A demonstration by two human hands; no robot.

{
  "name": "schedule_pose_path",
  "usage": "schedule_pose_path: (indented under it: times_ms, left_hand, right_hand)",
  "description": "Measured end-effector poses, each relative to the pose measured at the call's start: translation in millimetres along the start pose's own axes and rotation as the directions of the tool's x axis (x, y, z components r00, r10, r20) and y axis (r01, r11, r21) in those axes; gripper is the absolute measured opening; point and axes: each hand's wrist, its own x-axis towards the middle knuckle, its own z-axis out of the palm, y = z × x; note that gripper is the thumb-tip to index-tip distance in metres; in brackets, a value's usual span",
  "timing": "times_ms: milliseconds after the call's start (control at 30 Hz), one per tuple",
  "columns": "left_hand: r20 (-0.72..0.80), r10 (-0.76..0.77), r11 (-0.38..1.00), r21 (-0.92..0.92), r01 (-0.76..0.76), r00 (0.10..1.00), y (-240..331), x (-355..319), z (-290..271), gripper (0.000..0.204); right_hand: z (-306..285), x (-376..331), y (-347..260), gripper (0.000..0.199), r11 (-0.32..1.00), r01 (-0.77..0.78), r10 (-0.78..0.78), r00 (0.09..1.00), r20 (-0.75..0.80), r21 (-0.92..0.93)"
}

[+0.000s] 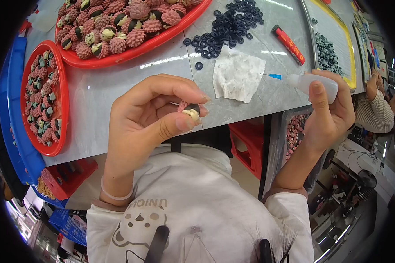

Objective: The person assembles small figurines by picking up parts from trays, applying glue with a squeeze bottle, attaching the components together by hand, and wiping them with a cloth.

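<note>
My left hand (pixel 134 111) pinches a small figurine piece (pixel 191 113), pink, cream and black, between thumb and fingers above the table's near edge. Wrapped in my right hand (pixel 329 116) is a translucent white squeeze bottle (pixel 306 83). Its blue needle tip (pixel 274 76) points left, over the edge of a crumpled white tissue (pixel 237 81), apart from the piece. Beyond the tissue lies a pile of small black rings (pixel 226 30). Similar pink, cream and black pieces (pixel 136 37) fill a large red tray (pixel 118 62) at the far left.
A smaller red tray (pixel 65 109) of pink and bluish pieces stands at the left, by a blue bin (pixel 17 144). A red marker (pixel 288 44) lies right of the rings. At the right is a yellow-edged tray (pixel 347 44) with dark pieces. Red stools (pixel 246 144) stand below the table.
</note>
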Motion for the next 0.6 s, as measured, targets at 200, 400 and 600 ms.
schedule_pose_path:
  times_ms: [200,400,600]
  left_hand:
    - [0.021,0.01,0.998,-0.058,-0.009,1.0,1,0,3,0.025]
    - [-0.004,-0.019,0.98,-0.197,0.018,1.0,-2,2,7,0.031]
    - [-0.005,-0.052,0.98,-0.194,0.05,0.999,-3,7,5,0.038]
  right_hand:
    - [1,0,-3,0.016,0.999,0.028,-0.029,0.999,-0.033,-0.025]
    - [-13,5,-8,0.04,0.935,-0.02,0.043,0.998,-0.056,0.353]
    - [8,0,-26,0.046,0.911,-0.071,-0.06,0.951,0.302,0.407]
